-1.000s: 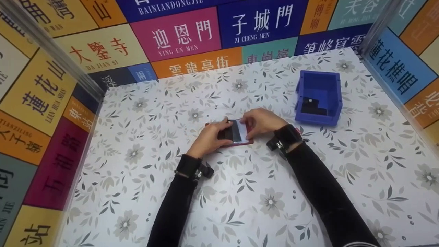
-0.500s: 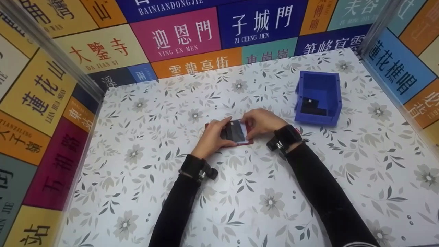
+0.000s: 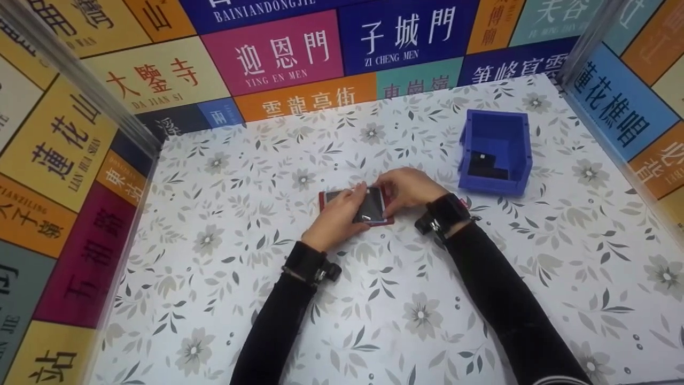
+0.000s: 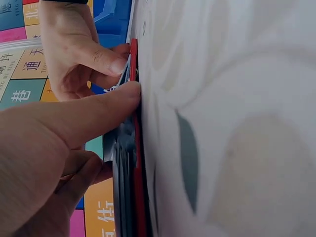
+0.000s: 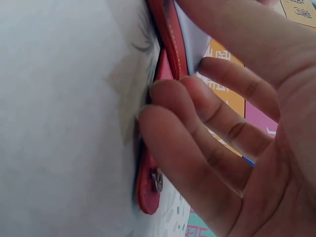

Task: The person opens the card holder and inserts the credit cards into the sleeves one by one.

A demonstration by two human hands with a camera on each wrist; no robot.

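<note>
A red card holder [image 3: 323, 201] with dark clear-plastic sleeves [image 3: 372, 205] lies spread on the table [image 3: 267, 294]. My left hand [image 3: 335, 218] lies across its middle, holding the sleeves with the thumb at the near edge and the fingers over the top. In the left wrist view the stacked sleeves [image 4: 124, 197] stand out beside the red cover [image 4: 139, 182]. My right hand [image 3: 414, 188] holds the right end, fingertips at its edge. A red strap with a metal snap [image 5: 149, 190] sticks out past those fingers in the right wrist view.
A blue plastic bin [image 3: 494, 186] stands at the back right with black items [image 3: 483, 166] inside. Printed panels with lettering [image 3: 275, 56] wall the table at the back and both sides. Black devices [image 3: 449, 210] are strapped on both wrists.
My left hand has shifted right along the card holder, and its thumb has drawn in toward the fingers. More of the left end shows, and dark sleeve now covers the white area. My right hand stays put.
</note>
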